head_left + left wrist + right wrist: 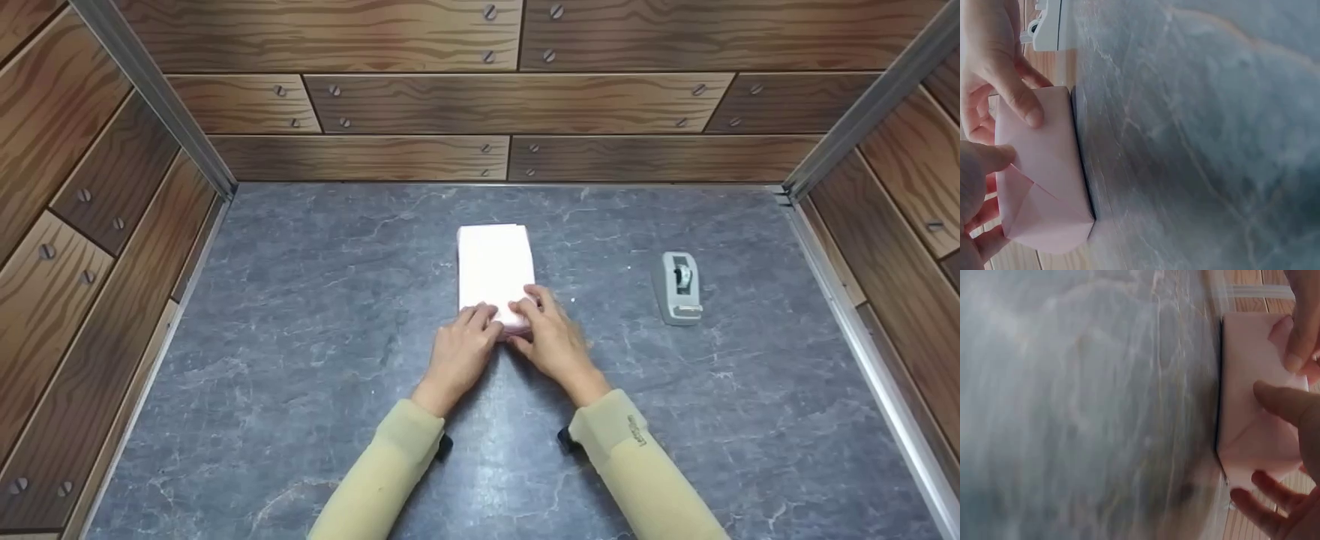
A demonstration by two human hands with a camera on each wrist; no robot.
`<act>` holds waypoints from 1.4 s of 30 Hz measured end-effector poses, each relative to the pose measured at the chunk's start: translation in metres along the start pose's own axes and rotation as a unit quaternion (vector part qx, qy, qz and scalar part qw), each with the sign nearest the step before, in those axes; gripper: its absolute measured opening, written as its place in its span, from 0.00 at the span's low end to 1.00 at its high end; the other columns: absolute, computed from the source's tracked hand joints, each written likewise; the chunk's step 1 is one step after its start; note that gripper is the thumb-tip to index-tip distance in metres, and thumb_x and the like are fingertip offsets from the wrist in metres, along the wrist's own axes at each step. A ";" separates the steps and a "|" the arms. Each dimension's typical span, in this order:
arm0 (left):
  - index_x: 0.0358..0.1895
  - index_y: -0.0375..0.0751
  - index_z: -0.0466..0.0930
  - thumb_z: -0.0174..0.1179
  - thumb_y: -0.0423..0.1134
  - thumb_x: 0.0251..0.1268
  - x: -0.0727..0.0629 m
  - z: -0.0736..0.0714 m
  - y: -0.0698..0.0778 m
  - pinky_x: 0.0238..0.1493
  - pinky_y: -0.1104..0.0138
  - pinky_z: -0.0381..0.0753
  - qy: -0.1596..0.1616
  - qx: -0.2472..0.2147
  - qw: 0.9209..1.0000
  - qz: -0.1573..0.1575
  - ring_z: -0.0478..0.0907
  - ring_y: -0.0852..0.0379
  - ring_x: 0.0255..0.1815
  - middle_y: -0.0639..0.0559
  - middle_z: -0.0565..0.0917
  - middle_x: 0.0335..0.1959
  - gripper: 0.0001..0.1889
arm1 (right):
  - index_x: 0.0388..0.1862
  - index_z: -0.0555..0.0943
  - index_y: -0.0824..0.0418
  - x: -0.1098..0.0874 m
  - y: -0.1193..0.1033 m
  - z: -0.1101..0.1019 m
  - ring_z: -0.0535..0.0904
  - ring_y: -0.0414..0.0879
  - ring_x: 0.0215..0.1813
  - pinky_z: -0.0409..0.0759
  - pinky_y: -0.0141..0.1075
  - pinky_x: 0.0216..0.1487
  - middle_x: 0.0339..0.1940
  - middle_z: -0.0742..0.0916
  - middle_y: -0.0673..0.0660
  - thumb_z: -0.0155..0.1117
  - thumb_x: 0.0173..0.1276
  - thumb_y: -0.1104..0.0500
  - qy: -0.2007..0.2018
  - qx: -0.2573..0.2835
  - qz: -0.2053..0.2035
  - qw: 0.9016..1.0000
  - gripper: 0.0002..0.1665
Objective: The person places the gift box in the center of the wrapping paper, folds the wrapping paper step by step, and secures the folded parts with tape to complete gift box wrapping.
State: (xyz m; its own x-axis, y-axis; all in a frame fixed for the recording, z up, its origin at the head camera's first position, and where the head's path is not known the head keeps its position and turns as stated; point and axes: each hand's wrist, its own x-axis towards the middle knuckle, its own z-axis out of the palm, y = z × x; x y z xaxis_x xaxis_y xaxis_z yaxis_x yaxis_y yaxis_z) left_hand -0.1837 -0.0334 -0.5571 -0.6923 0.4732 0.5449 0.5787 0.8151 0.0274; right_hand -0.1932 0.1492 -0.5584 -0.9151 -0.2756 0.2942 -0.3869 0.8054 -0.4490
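Sleeves, box on marbled surface, planked walls

A grey marbled counter is spreading beneath plank-patterned walls, whose wood grain is showing slotted screw heads. Metal posts are slanting up at both back corners. Toward the right, a pale grey tape dispenser is standing on the counter, holding a roll of tape.

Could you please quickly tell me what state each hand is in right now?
Left hand: closed, holding the pink wrapped box at its near end.
Right hand: closed, holding the same box at its near right corner.
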 end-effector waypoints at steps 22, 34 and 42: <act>0.61 0.45 0.78 0.69 0.30 0.56 0.000 -0.011 -0.042 0.68 0.52 0.65 -0.114 -0.142 0.983 -0.018 0.66 0.46 0.68 0.46 0.75 0.64 0.27 | 0.54 0.80 0.55 0.003 -0.004 -0.002 0.76 0.63 0.57 0.78 0.55 0.50 0.68 0.71 0.58 0.75 0.59 0.60 -0.010 -0.002 0.007 1.000 0.24; 0.59 0.48 0.82 0.71 0.31 0.55 0.002 -0.010 -0.045 0.63 0.49 0.69 -0.117 -0.152 0.981 -0.042 0.69 0.48 0.66 0.50 0.77 0.62 0.26 | 0.54 0.80 0.55 0.004 -0.003 -0.002 0.75 0.63 0.59 0.76 0.54 0.54 0.69 0.71 0.57 0.75 0.59 0.58 -0.017 0.004 0.015 1.000 0.23; 0.57 0.47 0.81 0.74 0.36 0.52 0.000 -0.004 -0.043 0.58 0.50 0.72 -0.094 -0.154 0.983 -0.029 0.70 0.47 0.63 0.48 0.77 0.58 0.26 | 0.54 0.80 0.54 0.003 -0.003 -0.002 0.74 0.63 0.61 0.75 0.54 0.56 0.70 0.70 0.57 0.74 0.60 0.61 -0.027 0.006 0.015 1.000 0.23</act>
State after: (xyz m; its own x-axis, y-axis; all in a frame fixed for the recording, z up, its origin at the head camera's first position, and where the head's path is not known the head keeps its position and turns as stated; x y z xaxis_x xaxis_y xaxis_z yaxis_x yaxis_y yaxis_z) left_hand -0.2067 -0.0699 -0.5544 -0.7785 0.5059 0.3715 0.6191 0.7162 0.3222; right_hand -0.1948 0.1470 -0.5541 -0.9309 -0.2794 0.2353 -0.3604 0.8075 -0.4670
